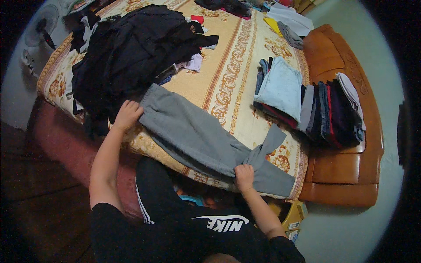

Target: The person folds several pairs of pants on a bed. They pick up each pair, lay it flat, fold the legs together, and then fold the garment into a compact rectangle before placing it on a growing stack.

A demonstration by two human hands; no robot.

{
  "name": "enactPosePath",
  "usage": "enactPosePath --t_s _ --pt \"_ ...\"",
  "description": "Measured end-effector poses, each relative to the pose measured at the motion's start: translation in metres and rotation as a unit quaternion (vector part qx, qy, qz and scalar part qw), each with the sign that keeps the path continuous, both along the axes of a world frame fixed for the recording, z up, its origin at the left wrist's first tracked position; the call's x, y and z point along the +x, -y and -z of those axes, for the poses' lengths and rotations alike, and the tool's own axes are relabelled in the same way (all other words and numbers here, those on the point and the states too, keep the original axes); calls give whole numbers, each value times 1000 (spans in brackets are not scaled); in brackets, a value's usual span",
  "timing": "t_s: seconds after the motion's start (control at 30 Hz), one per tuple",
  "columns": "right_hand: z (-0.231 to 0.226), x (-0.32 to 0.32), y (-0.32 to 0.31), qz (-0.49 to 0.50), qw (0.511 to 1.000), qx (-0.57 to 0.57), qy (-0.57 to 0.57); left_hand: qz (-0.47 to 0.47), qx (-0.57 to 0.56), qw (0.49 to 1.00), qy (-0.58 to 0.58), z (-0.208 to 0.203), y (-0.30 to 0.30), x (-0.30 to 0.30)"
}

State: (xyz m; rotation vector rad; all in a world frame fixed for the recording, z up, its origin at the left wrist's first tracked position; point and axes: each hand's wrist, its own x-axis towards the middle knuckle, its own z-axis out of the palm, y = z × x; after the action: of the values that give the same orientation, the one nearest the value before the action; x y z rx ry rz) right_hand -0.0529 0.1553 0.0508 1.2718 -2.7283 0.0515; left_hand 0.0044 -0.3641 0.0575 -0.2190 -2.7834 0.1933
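Grey sweatpants (pixel 188 125) lie lengthwise along the near edge of the bed, waistband at the left and leg ends at the right. My left hand (pixel 128 115) grips the near corner of the waistband, fingers closed over the cloth. Farther right, my right hand (pixel 244 177) is closed on the near edge of the legs, around the lower part. One leg end (pixel 272 139) sticks up and away from the other, which lies flat toward the headboard. A large heap of black clothes (pixel 127 52) sits just beyond my left hand.
Folded trousers (pixel 280 87), light blue on top, are stacked at the right. Beside them a row of folded clothes (pixel 331 111) leans near the brown headboard (pixel 337 171). More clothes (pixel 289 22) lie at the far right. A fan (pixel 41 26) stands far left; cardboard boxes (pixel 296 215) are below the bed edge.
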Motion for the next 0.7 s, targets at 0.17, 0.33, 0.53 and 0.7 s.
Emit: enactPosePath --t_s 0.17,0.33,0.53,0.7 --pt "11 19 1 -39 999 33 -6 -112 189 970 104 10 -14 14" --pt "-27 32 30 -41 995 -29 88 -127 303 942 66 4 -18 5" --pt "-18 -3 34 50 994 -59 83 -61 128 986 -86 -32 -9 -17" --pt "-35 -4 28 22 993 -107 -41 -8 92 986 -136 -24 -8 -12"
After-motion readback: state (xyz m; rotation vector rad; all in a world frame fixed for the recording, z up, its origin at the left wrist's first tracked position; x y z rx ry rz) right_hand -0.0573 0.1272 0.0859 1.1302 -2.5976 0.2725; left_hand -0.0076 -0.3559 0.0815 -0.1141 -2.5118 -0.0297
